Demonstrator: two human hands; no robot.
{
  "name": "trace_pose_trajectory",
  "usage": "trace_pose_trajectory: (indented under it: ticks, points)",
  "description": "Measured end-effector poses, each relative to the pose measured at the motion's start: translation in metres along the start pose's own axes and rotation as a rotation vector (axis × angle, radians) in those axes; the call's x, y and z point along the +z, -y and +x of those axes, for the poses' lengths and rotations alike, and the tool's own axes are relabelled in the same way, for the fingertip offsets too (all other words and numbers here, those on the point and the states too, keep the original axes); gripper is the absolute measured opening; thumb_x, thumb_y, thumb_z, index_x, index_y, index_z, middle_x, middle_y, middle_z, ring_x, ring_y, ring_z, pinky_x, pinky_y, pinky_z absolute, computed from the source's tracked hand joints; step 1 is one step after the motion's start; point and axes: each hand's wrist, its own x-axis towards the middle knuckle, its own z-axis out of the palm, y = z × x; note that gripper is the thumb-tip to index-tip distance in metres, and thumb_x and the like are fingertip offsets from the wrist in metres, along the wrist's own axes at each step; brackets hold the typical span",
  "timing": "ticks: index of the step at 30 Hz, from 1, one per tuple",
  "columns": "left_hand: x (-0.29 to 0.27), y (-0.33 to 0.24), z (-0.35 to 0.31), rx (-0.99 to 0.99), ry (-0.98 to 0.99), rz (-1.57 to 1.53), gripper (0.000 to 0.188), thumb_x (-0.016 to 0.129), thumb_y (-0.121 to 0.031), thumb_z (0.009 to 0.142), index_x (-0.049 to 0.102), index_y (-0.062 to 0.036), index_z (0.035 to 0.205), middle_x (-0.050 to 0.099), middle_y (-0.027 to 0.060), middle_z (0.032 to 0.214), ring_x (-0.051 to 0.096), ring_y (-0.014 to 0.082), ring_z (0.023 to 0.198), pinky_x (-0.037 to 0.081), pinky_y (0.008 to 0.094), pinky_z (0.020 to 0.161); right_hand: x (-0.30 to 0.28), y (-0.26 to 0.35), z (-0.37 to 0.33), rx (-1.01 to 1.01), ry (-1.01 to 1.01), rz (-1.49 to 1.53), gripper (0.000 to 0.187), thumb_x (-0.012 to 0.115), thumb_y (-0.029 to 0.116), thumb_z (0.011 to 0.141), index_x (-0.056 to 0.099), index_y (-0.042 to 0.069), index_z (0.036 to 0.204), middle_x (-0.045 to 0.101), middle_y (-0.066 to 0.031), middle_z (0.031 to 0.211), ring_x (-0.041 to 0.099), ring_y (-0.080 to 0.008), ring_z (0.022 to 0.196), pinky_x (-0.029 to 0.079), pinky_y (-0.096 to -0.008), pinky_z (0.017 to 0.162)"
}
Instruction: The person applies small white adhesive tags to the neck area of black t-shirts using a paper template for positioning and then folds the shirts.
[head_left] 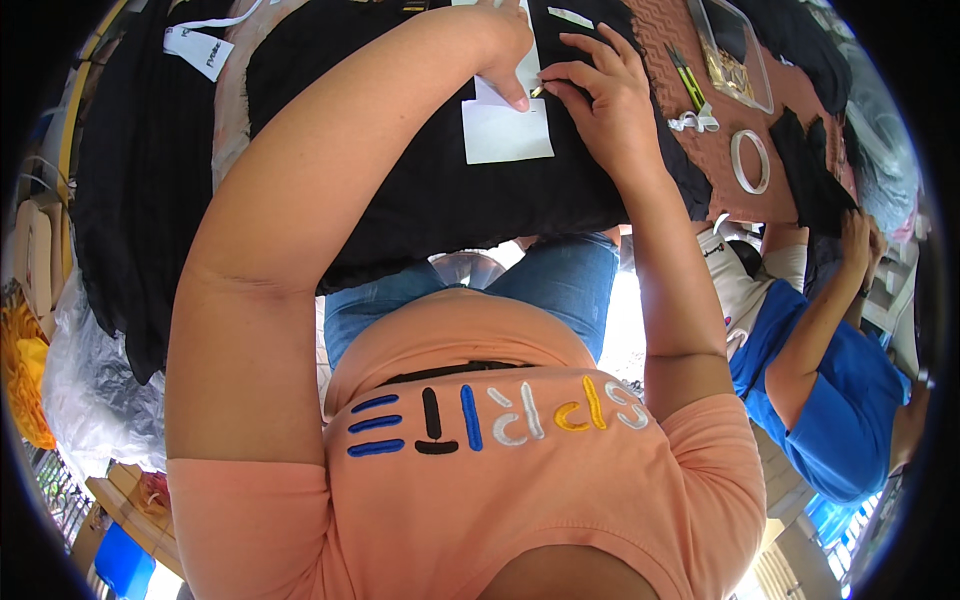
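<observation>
Black fabric (400,215) is spread over the table in front of me. On it lies a white card piece (508,140), with a narrower white strip running up from it. My left hand (505,45) rests on the strip, thumb stretched out toward the card; its other fingers are partly cut off by the upper edge. Beside the card's upper right corner, my right hand (610,105) pinches a small, thin yellowish piece (538,90) between thumb and forefinger. Its kind is too small to tell. The other right-hand fingers are spread.
Right of the fabric are yellow-handled snips (690,88), a roll of white tape (750,162) and a clear box (735,60) of small golden parts. A co-worker in blue (830,400) handles black cloth (812,170). More black cloth (140,200) hangs at left.
</observation>
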Motion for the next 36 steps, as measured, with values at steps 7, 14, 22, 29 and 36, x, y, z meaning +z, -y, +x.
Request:
trace_pose_trajectory:
  ticks: [7,14,22,29,36]
  points:
    - [-0.006,-0.002,0.001,0.001,0.039,0.004,0.116,0.076,-0.061,0.064,0.030,0.0168,0.137,0.020,0.0348,0.148,0.028,0.0453,0.136,0.031,0.0412,0.111,0.001,-0.003,0.001,-0.065,0.037,-0.076,0.011,0.074,0.015,0.074,0.072,0.015,0.085,0.062,-0.0010,0.121,0.043,-0.0322,0.128,0.036,-0.0430,0.104]
    - [-0.005,-0.002,0.000,-0.021,0.062,0.022,0.117,0.076,-0.062,0.064,0.029,0.0169,0.137,0.019,0.0348,0.148,0.027,0.0450,0.137,0.030,0.0410,0.112,0.000,0.000,0.001,-0.081,0.038,-0.089,0.011,0.074,0.014,0.073,0.071,0.014,0.083,0.063,-0.0007,0.119,0.045,-0.0303,0.126,0.036,-0.0433,0.104]
    - [-0.005,-0.004,0.001,-0.032,0.048,0.020,0.118,0.075,-0.062,0.064,0.027,0.0167,0.138,0.018,0.0341,0.149,0.026,0.0446,0.137,0.029,0.0411,0.112,-0.003,-0.003,0.001,-0.090,0.049,-0.055,0.012,0.074,0.013,0.073,0.071,0.013,0.085,0.064,-0.0023,0.116,0.047,-0.0305,0.125,0.038,-0.0418,0.103]
    - [0.001,0.000,0.004,-0.030,0.048,0.030,0.119,0.075,-0.063,0.064,0.027,0.0174,0.137,0.017,0.0343,0.149,0.026,0.0448,0.137,0.029,0.0412,0.112,-0.007,-0.012,0.000,-0.020,0.001,0.028,0.012,0.073,0.013,0.076,0.071,0.011,0.088,0.065,-0.0039,0.114,0.048,-0.0319,0.123,0.040,-0.0424,0.101]
    - [-0.004,-0.001,-0.003,-0.001,0.020,-0.018,0.119,0.076,-0.062,0.064,0.027,0.0173,0.137,0.017,0.0343,0.149,0.027,0.0449,0.137,0.030,0.0413,0.112,-0.003,-0.008,-0.001,-0.044,0.027,0.022,0.013,0.072,0.013,0.077,0.070,0.011,0.089,0.064,-0.0038,0.114,0.048,-0.0318,0.123,0.040,-0.0419,0.101]
